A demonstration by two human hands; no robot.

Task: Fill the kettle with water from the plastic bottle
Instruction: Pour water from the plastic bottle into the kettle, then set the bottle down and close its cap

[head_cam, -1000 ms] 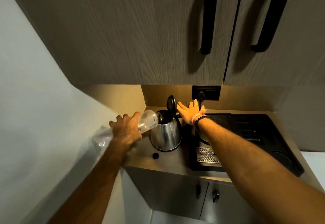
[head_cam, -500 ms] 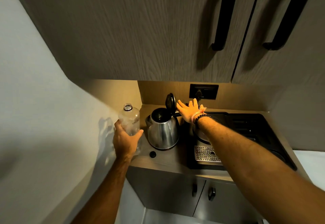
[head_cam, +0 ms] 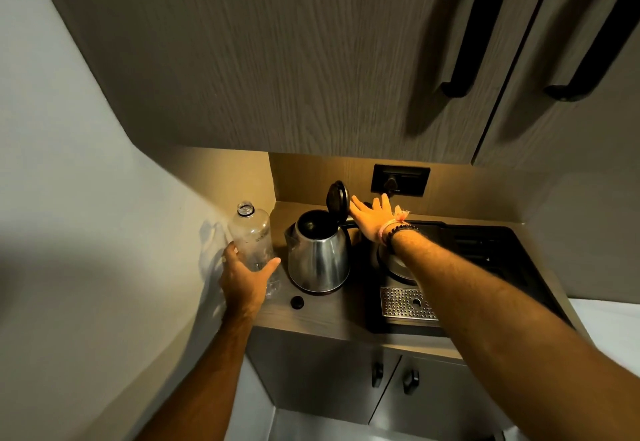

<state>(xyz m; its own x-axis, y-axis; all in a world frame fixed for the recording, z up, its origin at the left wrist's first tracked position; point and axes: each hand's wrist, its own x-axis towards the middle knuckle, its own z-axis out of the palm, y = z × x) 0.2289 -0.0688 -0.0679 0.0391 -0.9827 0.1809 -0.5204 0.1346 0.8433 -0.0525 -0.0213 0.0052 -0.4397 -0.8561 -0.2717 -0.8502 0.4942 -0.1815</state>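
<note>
Bottle [head_cam: 250, 236] back upright since a second ago, when it was tipped into the kettle [head_cam: 318, 250]; barely shifted in the last half second.
Left hand [head_cam: 244, 278] wraps the bottle's lower half, thumb on the kettle side, fingers round the wall side. Bottle is uncapped, looks empty, at 9 o'clock of the kettle, just beside it, not touching. Its small dark cap [head_cam: 297, 302] lies on the counter [head_cam: 322, 316] at 7 o'clock of the kettle base. Kettle sits on its base, lid [head_cam: 337, 201] flipped up and open. Right hand [head_cam: 372, 217] is flat, fingers spread wide, holding nothing, at 2 o'clock of the kettle right by the raised lid; contact with the lid, can't tell. Coffee machine [head_cam: 408, 302] with drip grille at 3 o'clock of the kettle, under the right forearm.
</note>
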